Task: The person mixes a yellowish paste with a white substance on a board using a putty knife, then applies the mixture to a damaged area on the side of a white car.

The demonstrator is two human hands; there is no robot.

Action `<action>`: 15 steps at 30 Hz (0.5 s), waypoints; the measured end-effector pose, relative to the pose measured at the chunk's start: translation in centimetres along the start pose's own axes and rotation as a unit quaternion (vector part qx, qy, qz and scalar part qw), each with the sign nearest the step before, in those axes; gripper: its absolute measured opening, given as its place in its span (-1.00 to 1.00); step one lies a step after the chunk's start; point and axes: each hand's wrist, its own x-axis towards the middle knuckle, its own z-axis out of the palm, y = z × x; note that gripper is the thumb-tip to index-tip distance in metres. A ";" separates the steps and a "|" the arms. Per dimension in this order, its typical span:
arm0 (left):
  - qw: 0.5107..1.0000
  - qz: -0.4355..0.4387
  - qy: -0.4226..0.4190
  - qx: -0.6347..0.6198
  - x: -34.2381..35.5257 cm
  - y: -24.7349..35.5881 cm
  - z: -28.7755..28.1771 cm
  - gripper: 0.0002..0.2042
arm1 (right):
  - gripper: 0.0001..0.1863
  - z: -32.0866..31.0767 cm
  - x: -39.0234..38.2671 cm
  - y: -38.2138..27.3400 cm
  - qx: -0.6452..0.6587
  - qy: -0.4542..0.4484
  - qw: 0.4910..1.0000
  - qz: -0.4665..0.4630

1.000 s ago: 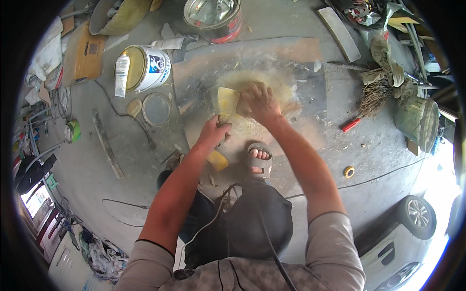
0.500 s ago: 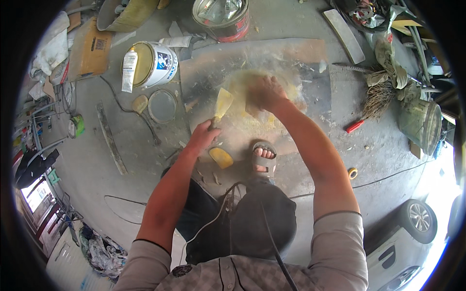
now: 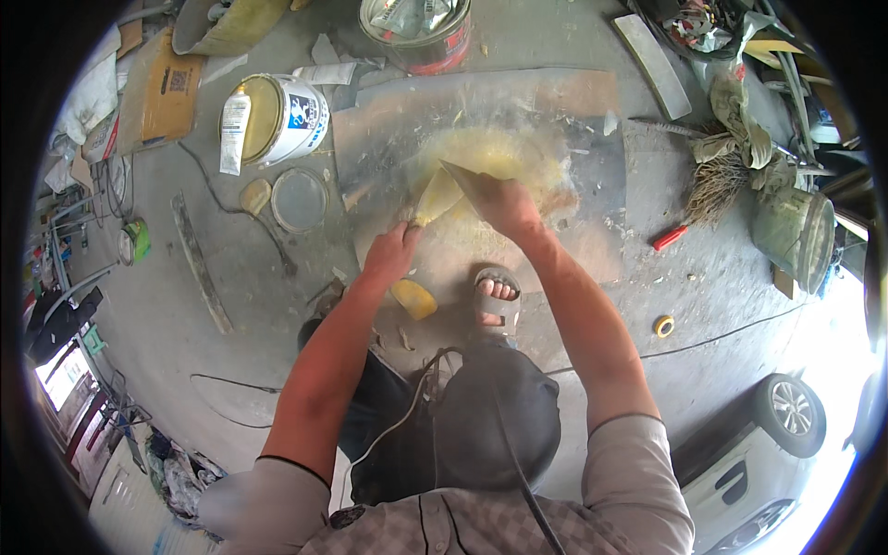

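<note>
My left hand (image 3: 390,252) grips the handle of a yellow-smeared putty knife (image 3: 437,196), blade pointing up and away. My right hand (image 3: 507,205) holds a second flat scraper (image 3: 462,176), its edge meeting the first blade. Both are above a patch of yellow putty (image 3: 499,153) spread on a flat board (image 3: 573,102) on the floor. My sandalled foot (image 3: 498,298) rests on the board's near edge, with a yellow lid-like piece (image 3: 413,298) beside it.
An open white bucket of yellow paste (image 3: 277,116) lies left of the board, with a tube (image 3: 233,129) and a round lid (image 3: 298,199) nearby. A metal can (image 3: 416,28) stands at the top. A red-handled tool (image 3: 668,238), a brush (image 3: 717,180) and clutter sit right. A car wheel (image 3: 786,416) is at lower right.
My right hand has lifted off the putty patch and drawn back toward me, bringing its scraper against the blade in my left hand. The left hand stayed nearly in place.
</note>
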 end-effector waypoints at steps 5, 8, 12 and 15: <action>0.949 -0.213 -0.150 -0.179 0.1 3.4 -2.5 -0.75 | -0.78 2.1 -0.1 -3.0 -0.057 0.076 0.995 0.014; 0.854 -0.316 -0.183 -0.371 0.3 4.8 -3.7 -0.82 | -0.82 3.8 -0.9 -5.2 -0.239 0.057 0.957 -0.154; 0.838 -0.338 -0.180 -0.390 0.4 5.2 -4.5 -0.83 | -0.82 4.8 -2.5 -5.3 -0.193 0.006 0.974 -0.116; 0.836 -0.333 -0.176 -0.399 0.0 5.3 -4.5 -0.82 | -0.90 5.1 -2.8 -4.7 -0.283 0.056 0.939 -0.188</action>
